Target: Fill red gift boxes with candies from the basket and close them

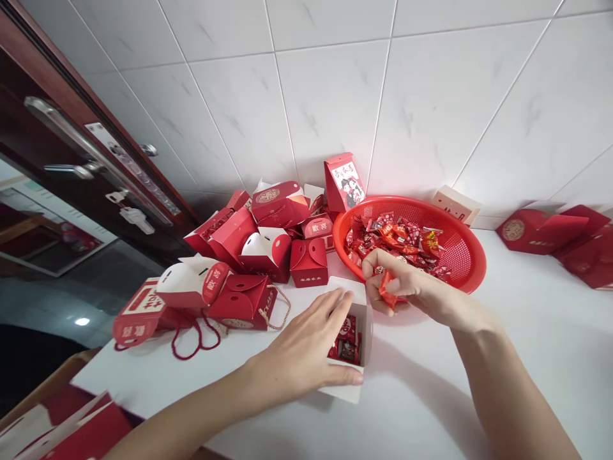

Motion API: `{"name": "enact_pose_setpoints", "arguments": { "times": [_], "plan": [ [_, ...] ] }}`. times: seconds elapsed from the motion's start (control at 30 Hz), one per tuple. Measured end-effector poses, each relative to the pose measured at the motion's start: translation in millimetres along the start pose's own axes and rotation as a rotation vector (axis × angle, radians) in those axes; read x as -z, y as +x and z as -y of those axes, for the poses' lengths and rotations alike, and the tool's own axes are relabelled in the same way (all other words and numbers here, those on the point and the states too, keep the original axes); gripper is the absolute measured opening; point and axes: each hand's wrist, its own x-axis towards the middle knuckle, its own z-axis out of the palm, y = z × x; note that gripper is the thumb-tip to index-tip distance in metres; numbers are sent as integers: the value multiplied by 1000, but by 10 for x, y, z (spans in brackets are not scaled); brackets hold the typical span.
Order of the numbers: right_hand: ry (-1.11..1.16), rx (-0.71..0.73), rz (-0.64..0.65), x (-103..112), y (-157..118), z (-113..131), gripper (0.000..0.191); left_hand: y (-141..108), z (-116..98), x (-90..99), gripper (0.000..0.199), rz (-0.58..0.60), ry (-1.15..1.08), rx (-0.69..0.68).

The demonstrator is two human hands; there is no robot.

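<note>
An open box with white inner walls stands on the white table, and several wrapped candies lie inside it. My left hand rests over the box's left side, fingers apart, with the thumb at its near edge. Just right of the box, my right hand has its fingers curled round a red-orange wrapped candy. It is in front of the near rim of a red plastic basket, which holds many red candies.
Red gift boxes crowd the table's left and back, some with cord handles. More boxes stand at the far right by the tiled wall. A dark door is at left. Someone's arm shows at lower left.
</note>
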Motion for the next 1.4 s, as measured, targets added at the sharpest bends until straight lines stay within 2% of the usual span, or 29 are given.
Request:
{"name": "enact_pose_setpoints", "arguments": {
  "times": [0.17,0.27,0.37,0.43,0.53,0.63,0.7,0.83,1.0,1.27,1.4],
  "plan": [
    [-157,-26,158,-1,20,0,7,72,-7,28,103,45,-91,-39],
    [-299,32,243,15,37,-8,12,59,-2,86,82,61,-110,18],
    [-422,92,273,31,56,-20,16,11,29,136,65,36,-106,63],
    [-516,111,277,25,65,-25,20,-25,55,151,69,41,-97,81],
    [-641,73,255,-31,76,-37,27,-67,91,133,88,72,-104,121],
    [-837,0,206,-154,85,-72,17,-88,108,91,101,70,-115,143],
    [-1024,-31,176,-260,91,-105,8,-96,103,73,104,60,-112,156],
    [-1260,-34,131,-449,103,-149,12,-110,81,73,104,45,-120,165],
    [-1257,-64,143,-466,115,-124,13,-138,107,61,104,44,-111,177],
    [-1155,-43,131,-187,-63,2,8,-197,135,62,104,10,-138,181],
    [-1051,26,71,-27,-215,36,19,-236,124,47,104,20,-155,194]
  ]
}}
